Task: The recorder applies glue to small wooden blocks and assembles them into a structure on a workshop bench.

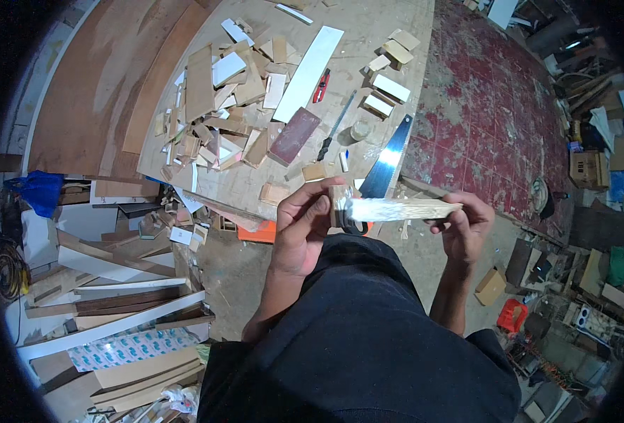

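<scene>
My left hand [303, 224] pinches a small wooden block [338, 206] between thumb and fingers. Against that block, end on, sits a pale wooden strip [407, 210] with a rough, brightly lit edge; whether the two are joined I cannot tell. The strip's other end is gripped by my right hand [465, 224], thumb in front. Just beyond the strip a handsaw [386, 158] lies on the worktable, its dark handle partly hidden under the held wood. Near it are a file [340, 120] with a black handle, a red utility knife [322, 86] and a brown sanding block [294, 136].
Wood offcuts [231, 92] are heaped on the left of the worktable [389, 14]. A long white board [309, 74], a small round jar [360, 130] and several small blocks [391, 87] lie there too. Stacked boards [125, 310] fill the lower left; a red object [512, 315] stands right.
</scene>
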Tool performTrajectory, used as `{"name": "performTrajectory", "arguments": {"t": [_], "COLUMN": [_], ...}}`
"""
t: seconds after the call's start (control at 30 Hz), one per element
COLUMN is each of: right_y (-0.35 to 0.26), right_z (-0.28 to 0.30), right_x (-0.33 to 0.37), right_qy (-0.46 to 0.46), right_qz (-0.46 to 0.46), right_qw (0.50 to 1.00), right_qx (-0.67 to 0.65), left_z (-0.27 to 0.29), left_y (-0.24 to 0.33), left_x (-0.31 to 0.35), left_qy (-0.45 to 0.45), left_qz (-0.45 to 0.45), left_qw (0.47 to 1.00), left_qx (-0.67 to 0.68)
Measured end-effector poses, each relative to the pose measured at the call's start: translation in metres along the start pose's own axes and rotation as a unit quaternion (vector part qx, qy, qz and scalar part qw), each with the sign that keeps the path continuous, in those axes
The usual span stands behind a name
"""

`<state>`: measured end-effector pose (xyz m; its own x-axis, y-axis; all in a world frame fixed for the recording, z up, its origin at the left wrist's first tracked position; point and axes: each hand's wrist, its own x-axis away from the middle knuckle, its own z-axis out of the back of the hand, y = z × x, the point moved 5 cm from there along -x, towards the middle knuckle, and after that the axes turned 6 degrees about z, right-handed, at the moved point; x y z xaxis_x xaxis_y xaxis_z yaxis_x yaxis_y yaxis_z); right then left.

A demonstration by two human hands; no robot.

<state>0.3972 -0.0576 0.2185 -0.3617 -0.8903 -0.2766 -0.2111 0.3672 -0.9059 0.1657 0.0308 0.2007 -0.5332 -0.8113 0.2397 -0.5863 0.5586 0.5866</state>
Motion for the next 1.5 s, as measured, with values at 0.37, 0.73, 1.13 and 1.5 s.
{"name": "performTrajectory", "arguments": {"t": [0.37,0.73,1.13,1.5], "right_y": [0.005,-0.009,-0.053,-0.060], "right_z": [0.003,0.009,-0.035,-0.040], "right_x": [-0.001,-0.010,-0.005,0.000], "right_qy": [0.025,-0.017,-0.169,-0.147], "right_qz": [0.004,0.057,0.215,0.285], "right_qw": [0.999,0.993,0.897,0.878], "right_qx": [0.046,0.100,0.346,0.355], "left_z": [-0.001,0.004,0.007,0.003], "left_y": [0.003,0.000,-0.001,0.000], "left_x": [0.005,0.004,0.007,0.008], "left_qy": [0.010,-0.011,0.092,0.106], "left_qz": [0.003,0.024,0.029,0.040], "left_qw": [1.000,0.999,0.995,0.993], "left_qx": [-0.007,-0.030,-0.035,-0.035]}}
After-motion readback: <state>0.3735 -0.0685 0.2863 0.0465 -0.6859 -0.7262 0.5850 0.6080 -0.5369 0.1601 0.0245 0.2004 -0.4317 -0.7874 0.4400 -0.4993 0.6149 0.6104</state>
